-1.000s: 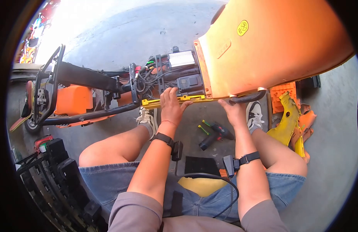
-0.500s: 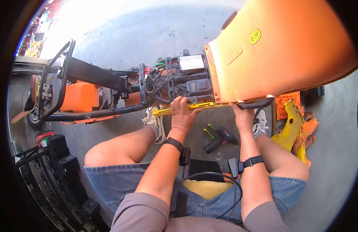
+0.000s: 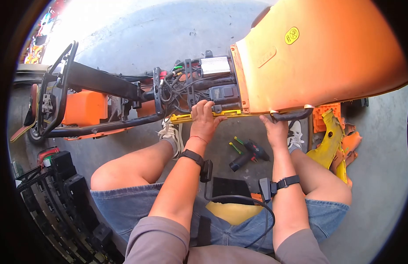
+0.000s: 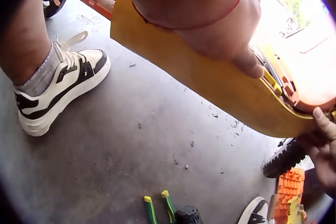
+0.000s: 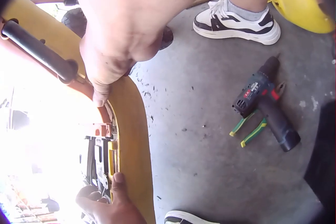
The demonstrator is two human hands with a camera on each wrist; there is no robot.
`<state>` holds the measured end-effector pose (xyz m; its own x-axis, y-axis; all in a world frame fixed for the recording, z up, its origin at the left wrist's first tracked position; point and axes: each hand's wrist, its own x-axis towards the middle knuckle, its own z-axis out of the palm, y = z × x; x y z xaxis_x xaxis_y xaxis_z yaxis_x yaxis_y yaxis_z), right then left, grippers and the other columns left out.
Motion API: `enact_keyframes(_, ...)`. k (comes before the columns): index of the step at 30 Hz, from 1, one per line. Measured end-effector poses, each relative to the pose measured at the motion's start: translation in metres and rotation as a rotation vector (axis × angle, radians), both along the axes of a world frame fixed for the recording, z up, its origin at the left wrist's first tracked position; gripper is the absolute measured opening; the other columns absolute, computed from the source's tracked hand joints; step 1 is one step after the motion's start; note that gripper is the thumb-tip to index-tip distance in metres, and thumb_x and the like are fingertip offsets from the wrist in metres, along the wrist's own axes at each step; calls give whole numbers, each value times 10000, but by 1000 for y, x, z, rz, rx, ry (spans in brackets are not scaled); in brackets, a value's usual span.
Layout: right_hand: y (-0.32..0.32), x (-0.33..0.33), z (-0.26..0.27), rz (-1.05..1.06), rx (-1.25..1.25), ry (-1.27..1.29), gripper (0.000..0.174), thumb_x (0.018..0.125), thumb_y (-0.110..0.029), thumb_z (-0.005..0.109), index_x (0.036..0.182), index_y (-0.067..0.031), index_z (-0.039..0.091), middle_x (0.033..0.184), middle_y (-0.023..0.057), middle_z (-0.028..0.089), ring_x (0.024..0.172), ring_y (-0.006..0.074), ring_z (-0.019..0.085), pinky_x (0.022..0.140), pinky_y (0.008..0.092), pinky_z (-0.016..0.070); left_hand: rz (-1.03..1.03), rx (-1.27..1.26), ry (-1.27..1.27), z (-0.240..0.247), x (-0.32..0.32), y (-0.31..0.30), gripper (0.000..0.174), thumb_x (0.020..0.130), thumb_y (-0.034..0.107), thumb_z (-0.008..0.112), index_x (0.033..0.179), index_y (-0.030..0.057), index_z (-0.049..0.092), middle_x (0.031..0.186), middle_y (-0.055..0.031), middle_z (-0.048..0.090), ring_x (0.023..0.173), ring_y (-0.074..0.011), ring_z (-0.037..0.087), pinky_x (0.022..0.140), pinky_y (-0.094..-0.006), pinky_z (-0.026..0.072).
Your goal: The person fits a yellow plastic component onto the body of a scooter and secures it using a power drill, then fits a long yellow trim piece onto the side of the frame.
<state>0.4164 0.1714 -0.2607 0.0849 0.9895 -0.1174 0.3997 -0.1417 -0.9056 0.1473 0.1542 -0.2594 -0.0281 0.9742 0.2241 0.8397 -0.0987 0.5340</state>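
Note:
A yellow curved body panel [image 4: 210,85] lies along the near side of an opened scooter with an orange cover [image 3: 301,61]. My left hand [image 3: 203,121] grips its upper edge beside the exposed wiring, fingers over the top and thumb along the rim. Further right, my right hand [image 3: 274,130] holds the same panel where it meets the orange cover. The right thumb presses on the edge, just left of a black grab handle [image 3: 293,116]; its other fingers curl on the panel's outer side. A black box [image 3: 224,93] and tangled cables [image 3: 171,90] sit behind the left fingers.
On the floor between the shoes lie a cordless drill [image 5: 257,95] and green-yellow handled pliers [image 5: 254,129]. Yellow and orange plastic parts [image 3: 329,136] are piled at right. Black battery-like parts [image 3: 65,193] stand at lower left. The scooter's black tube frame [image 3: 111,130] extends left.
Half a second ago the yellow panel's edge stood a little further from the black box; both hands have brought it back closer. The head view has shifted slightly.

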Motion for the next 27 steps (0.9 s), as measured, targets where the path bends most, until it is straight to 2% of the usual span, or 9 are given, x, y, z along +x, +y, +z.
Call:
enact_keyframes(3,2,-2,7,11,-105,-50,624,819,-151,826,1300,47,481,1294,142,570,1216,235,569,1063,350,448,-16,-72,5,7,-1,3,657,731,337,834,1252,95,515,1229,-96,483,1140,-331,438,996,-434,393)
enact_keyframes(6,4,-8,17,-14,-54,-129,555,807,-121,832,1245,47,535,1268,124,591,1168,202,580,991,342,483,-29,-131,13,10,-2,3,617,734,349,829,1226,92,560,1225,-83,499,1137,-322,444,991,-425,402)
enact_keyframes(8,5,-8,17,37,95,-282,446,799,-99,836,1146,46,596,1188,95,638,1050,161,608,890,326,507,-37,-133,12,9,-2,4,600,737,354,826,1216,92,577,1223,-78,505,1135,-319,447,989,-421,405)
enact_keyframes(11,3,-13,15,-97,19,-46,376,795,-110,842,1059,45,623,1064,67,677,920,146,614,810,314,508,-35,-124,-1,9,-5,2,642,731,358,833,1246,91,558,1239,-89,494,1149,-317,446,993,-416,407)
enact_keyframes(14,4,-12,12,-133,44,-9,390,792,-111,844,1063,47,613,979,49,687,858,148,619,805,311,512,30,-33,-20,6,-6,-7,663,717,308,853,1254,91,531,1251,-100,478,1166,-324,446,1006,-417,401)
enact_keyframes(18,5,-10,12,-66,96,-120,378,790,-130,845,1047,48,633,963,56,684,870,149,618,812,319,509,56,-26,-1,-2,-13,-20,692,667,206,883,1239,89,513,1253,-120,472,1160,-352,448,990,-447,394)
enact_keyframes(19,5,-10,12,-96,23,-50,449,722,-88,875,1051,48,601,1041,96,665,942,228,615,857,361,496,56,-44,11,-2,-12,-20,683,661,180,881,1227,92,511,1259,-118,470,1163,-352,449,996,-452,388)
enact_keyframes(25,4,-11,16,-75,30,-175,474,741,-145,873,1077,61,610,1053,119,680,957,242,620,867,376,488,52,-32,23,-2,-9,-18,580,681,161,860,1173,88,561,1217,-97,505,1143,-336,467,989,-449,389)
enact_keyframes(27,4,-11,15,-77,10,-108,474,743,-158,872,1078,57,614,1061,126,681,957,253,624,868,378,486,55,-38,3,-1,-7,-23,560,684,160,857,1161,89,573,1194,-92,522,1130,-331,474,981,-447,391)
